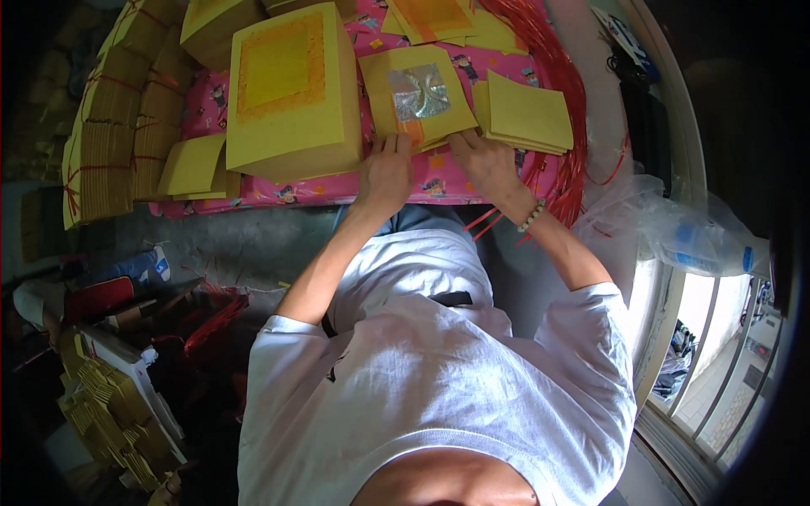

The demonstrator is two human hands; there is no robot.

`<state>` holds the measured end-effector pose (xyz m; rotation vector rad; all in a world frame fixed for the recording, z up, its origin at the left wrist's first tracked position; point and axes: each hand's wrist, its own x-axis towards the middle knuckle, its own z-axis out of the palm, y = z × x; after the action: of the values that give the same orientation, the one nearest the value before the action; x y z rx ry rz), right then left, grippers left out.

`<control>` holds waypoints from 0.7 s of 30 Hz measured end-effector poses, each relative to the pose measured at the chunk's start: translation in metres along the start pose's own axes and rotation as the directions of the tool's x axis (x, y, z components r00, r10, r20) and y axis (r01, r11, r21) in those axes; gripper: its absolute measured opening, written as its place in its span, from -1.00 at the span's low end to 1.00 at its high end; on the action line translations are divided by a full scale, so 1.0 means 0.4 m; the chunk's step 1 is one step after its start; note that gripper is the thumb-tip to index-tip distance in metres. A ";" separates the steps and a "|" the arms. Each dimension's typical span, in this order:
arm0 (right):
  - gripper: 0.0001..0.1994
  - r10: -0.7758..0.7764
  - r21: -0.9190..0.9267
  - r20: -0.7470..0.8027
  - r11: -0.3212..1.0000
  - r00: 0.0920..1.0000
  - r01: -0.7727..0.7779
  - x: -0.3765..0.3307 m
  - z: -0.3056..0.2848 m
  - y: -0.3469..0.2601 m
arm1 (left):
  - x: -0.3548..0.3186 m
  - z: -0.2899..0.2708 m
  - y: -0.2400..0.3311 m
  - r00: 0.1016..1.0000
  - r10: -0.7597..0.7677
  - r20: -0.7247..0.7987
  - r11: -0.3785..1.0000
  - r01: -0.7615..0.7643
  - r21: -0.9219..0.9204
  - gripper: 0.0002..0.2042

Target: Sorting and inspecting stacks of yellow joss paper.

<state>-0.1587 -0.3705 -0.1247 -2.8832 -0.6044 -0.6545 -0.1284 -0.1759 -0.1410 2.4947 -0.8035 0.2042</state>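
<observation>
A small stack of yellow paper sheets (pixel 456 105) with a silver foil square (pixel 419 93) in the middle of the top one lies before me on the table. My left hand (pixel 390 173) pinches its near left corner, fingers curled close together. At the near right corner, my right hand (pixel 489 167) has its fingers closed on the edge of the paper; a bead bracelet circles that wrist. Just right of the sheets is a fanned pile of plain yellow paper (pixel 527 114). A tall block of yellow paper (pixel 291 135) with an orange-bordered top stands close to my left hand.
Tied yellow paper bundles (pixel 105 164) line the table's left side. A pink patterned cloth (pixel 253 192) covers the table. Red strands (pixel 569 84) hang along its right edge, near a clear plastic bag (pixel 692 223). More yellow bundles (pixel 114 401) sit low at left; a barred window (pixel 717 363) is at right.
</observation>
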 end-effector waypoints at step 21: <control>-0.41 0.462 0.706 0.707 -0.501 0.535 -0.501 0.039 -0.029 -0.016 | -0.060 -0.029 0.052 0.991 0.023 -0.129 0.997 -0.032 -0.067 -0.65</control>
<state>-0.1529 -0.3614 -0.1071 -1.1314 0.4332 0.1672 -0.1601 -0.1723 -0.1291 2.3798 -0.7788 0.3371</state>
